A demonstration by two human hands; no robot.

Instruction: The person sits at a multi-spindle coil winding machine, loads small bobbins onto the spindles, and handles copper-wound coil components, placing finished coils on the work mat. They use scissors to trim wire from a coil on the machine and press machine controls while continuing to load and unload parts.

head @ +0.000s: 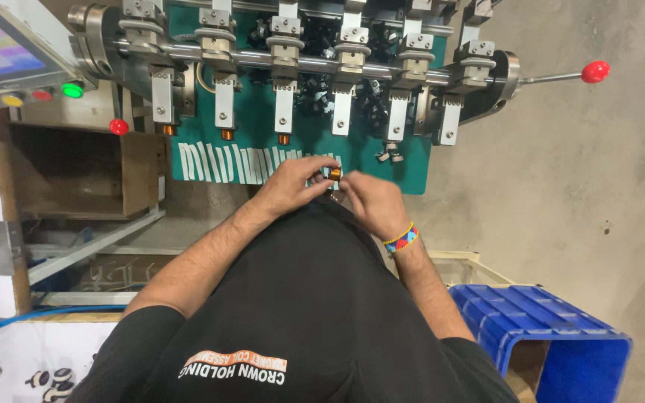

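Hands meet just above the black shirt point(300, 298), in front of the green board point(251, 123). The left hand point(293, 183) pinches a small copper coil point(335, 174) at its fingertips, and the right hand point(373, 203) curls close beside it, fingers bent, touching the same spot. Above them hangs a row of metal holders point(285, 104), some with copper coils on their tips, and a blue crate point(554, 336) sits off to the right.

Factory floor: multi-spindle winding machine point(293, 60), control panel buttons point(39, 93), bare concrete floor point(561, 164), blue crate point(546, 336).
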